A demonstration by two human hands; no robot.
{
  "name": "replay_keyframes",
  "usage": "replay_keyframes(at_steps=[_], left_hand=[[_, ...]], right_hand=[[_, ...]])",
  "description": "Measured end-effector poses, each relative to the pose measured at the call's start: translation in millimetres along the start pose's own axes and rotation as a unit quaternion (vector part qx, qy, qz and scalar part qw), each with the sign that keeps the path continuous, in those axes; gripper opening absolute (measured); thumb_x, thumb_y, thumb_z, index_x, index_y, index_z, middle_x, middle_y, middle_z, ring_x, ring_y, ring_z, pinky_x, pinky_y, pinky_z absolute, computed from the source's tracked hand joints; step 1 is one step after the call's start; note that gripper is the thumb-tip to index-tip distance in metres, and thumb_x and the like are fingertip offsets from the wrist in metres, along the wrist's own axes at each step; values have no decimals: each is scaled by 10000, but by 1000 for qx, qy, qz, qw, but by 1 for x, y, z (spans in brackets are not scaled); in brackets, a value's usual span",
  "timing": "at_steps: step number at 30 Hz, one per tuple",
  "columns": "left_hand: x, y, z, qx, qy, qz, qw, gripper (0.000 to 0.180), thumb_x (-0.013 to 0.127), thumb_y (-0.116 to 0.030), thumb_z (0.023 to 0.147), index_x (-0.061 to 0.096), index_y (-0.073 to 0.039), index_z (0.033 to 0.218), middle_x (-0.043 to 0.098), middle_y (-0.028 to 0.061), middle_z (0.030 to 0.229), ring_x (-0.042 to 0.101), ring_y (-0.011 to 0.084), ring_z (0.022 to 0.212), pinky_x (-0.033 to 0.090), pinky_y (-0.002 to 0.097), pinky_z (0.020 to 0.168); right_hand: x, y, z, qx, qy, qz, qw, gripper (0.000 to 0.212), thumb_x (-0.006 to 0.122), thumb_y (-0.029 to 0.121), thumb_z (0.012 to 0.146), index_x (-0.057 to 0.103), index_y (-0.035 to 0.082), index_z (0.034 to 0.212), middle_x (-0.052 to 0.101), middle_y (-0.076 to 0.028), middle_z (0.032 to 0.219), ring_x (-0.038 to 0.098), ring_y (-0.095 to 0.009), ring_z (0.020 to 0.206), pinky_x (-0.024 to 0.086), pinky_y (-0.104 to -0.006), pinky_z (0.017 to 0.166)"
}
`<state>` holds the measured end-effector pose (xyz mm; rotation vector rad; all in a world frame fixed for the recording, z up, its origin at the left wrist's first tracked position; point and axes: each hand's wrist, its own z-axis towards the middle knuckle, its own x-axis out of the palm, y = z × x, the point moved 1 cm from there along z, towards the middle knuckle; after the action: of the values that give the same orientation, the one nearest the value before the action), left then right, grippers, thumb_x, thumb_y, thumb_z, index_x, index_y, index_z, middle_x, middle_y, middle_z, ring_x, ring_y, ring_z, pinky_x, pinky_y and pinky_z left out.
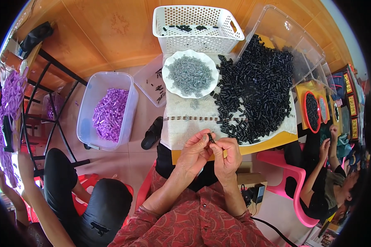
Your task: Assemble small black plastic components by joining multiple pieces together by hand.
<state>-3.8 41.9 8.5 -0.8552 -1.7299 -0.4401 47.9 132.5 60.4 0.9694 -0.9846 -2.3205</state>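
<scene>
Just over the near edge of the table, both my hands meet at a small black plastic piece [210,138]. My left hand [193,151] pinches it between thumb and fingertips. From the other side, my right hand [227,155] is closed with its fingertips at the same piece; whether it also holds a smaller part is too small to tell. Beyond my hands, a pale cloth [178,133] covers the table. On it are a scalloped white plate [166,79] heaped with small clear pieces [192,74] and, to the right, a large spread of black pieces [255,92].
A perforated white basket [196,43] with some black pieces stands at the back, near a clear bin [313,45]. On the floor at left is a tub [85,109] of purple pieces, with black slippers [152,132] nearby. People sit on both sides; a pink chair [292,195] is at right.
</scene>
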Motion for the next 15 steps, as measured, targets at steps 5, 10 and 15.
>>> replay_keyframes(at_steps=[5, 10, 15], left_hand=[[-2, 1, 0, -18, -14, -38, 999, 228, 611, -98, 896, 591, -48, 1117, 646, 92, 1040, 610, 171, 917, 500, 303, 844], [-1, 1, 0, -14, -21, -37, 999, 232, 604, -90, 899, 586, -47, 1127, 644, 98, 1040, 607, 171, 926, 501, 303, 846], [0, 1, -1, 0, -9, -18, 1000, 232, 609, -101, 898, 596, -56, 1125, 649, 86, 1041, 610, 163, 918, 500, 297, 844]], right_hand=[[2, -3, -1, -37, -5, -11, 999, 159, 727, 41, 776, 583, 23, 841, 598, -112, 778, 587, -225, 631, 467, -301, 540], [4, -3, -1, -35, -9, -13, 999, 170, 736, 35, 760, 583, 25, 832, 596, -113, 768, 585, -243, 642, 465, -312, 544], [4, -5, -1, -39, -13, -20, 999, 179, 743, 34, 752, 582, 25, 829, 594, -112, 761, 580, -241, 633, 459, -313, 538]])
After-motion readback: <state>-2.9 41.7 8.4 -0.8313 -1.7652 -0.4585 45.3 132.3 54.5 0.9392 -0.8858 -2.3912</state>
